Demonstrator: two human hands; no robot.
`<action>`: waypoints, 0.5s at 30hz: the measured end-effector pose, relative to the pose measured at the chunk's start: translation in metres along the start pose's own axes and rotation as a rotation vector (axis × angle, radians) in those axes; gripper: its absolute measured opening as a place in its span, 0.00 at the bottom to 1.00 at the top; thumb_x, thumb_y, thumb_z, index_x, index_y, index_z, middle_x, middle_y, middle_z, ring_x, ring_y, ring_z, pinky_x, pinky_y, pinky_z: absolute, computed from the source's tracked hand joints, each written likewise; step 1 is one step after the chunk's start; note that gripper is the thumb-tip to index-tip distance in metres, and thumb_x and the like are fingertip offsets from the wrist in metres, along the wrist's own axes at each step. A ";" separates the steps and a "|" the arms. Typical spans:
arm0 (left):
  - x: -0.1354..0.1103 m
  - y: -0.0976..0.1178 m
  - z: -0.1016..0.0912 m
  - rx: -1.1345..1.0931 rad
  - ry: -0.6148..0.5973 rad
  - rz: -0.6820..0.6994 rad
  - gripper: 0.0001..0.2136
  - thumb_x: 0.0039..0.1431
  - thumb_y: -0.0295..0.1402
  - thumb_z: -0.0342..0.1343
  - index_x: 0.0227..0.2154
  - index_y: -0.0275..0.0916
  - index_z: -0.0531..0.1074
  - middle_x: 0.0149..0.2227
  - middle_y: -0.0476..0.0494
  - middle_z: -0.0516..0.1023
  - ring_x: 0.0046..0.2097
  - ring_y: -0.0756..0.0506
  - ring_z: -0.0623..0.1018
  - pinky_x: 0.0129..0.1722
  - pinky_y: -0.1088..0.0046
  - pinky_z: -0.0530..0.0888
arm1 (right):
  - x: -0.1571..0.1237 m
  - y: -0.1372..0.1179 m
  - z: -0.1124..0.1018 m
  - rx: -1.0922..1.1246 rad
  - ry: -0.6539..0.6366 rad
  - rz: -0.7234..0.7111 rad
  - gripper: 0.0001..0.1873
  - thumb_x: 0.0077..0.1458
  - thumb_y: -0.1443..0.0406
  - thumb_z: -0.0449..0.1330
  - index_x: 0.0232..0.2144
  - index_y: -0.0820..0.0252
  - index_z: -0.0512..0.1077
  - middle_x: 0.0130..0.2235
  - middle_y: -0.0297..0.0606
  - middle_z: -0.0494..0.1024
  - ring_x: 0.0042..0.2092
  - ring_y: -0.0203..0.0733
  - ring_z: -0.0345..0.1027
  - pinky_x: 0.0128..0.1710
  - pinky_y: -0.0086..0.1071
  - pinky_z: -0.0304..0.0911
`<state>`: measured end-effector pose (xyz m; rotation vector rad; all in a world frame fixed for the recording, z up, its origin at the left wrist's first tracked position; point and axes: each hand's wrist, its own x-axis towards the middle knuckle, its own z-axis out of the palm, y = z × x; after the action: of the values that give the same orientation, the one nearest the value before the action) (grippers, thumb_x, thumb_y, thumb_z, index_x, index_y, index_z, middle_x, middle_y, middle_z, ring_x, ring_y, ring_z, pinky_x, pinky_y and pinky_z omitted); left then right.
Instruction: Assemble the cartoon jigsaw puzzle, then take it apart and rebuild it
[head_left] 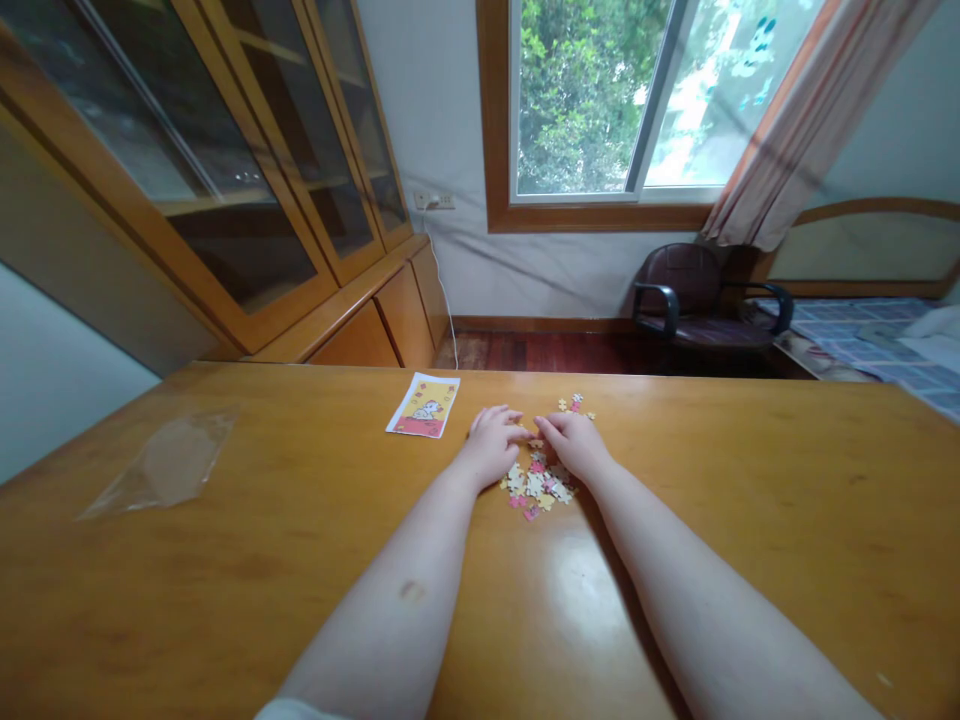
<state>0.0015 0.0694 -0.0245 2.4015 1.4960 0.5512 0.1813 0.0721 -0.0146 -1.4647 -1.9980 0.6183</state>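
A loose heap of jigsaw puzzle pieces (535,484), white, pink and yellow, lies on the wooden table between my wrists. My left hand (493,440) rests at the heap's upper left side, palm down, its fingers apart and pointing right. Facing it, my right hand (573,440) has its fingers drawn together at the far end of the heap. Its fingertips nearly meet those of the left; what they pinch, if anything, is too small to make out. Beyond the right hand sits a small group of puzzle pieces (576,404). Left of my hands lies a picture card (424,406) with a white cartoon animal on yellow and pink.
A clear plastic bag (166,462) lies flat on the left of the table (315,540). Past the far edge stand a glass-door cabinet (300,200), a dark office chair (686,300) and a bed (862,335). A white cord (444,285) hangs from a wall socket.
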 end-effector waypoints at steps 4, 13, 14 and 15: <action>0.000 0.000 0.000 0.010 -0.038 0.000 0.19 0.52 0.25 0.50 0.40 0.54 0.78 0.55 0.51 0.71 0.61 0.41 0.61 0.63 0.51 0.51 | 0.000 0.003 0.001 0.043 0.011 0.018 0.25 0.61 0.53 0.47 0.18 0.58 0.70 0.18 0.33 0.73 0.24 0.36 0.66 0.27 0.28 0.55; -0.002 0.007 -0.005 0.002 0.001 0.014 0.18 0.53 0.27 0.52 0.45 0.50 0.76 0.55 0.47 0.70 0.60 0.41 0.62 0.63 0.55 0.54 | 0.003 0.010 0.003 0.072 0.144 0.020 0.24 0.60 0.53 0.46 0.20 0.58 0.69 0.21 0.34 0.73 0.27 0.37 0.66 0.29 0.29 0.55; -0.003 0.008 -0.004 -0.001 -0.037 0.048 0.18 0.53 0.28 0.53 0.45 0.51 0.76 0.56 0.48 0.69 0.61 0.40 0.61 0.63 0.54 0.52 | 0.003 0.011 0.003 0.100 0.176 0.017 0.25 0.61 0.52 0.46 0.20 0.58 0.69 0.22 0.34 0.73 0.27 0.38 0.66 0.30 0.29 0.55; -0.004 0.008 -0.003 -0.001 -0.071 0.069 0.17 0.54 0.30 0.53 0.46 0.53 0.75 0.57 0.48 0.68 0.62 0.40 0.60 0.64 0.53 0.50 | 0.003 0.012 0.003 0.130 0.207 0.018 0.25 0.61 0.52 0.45 0.21 0.58 0.69 0.22 0.35 0.73 0.28 0.38 0.67 0.31 0.29 0.56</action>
<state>0.0051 0.0621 -0.0189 2.4527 1.3888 0.4749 0.1866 0.0783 -0.0244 -1.4092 -1.7554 0.5690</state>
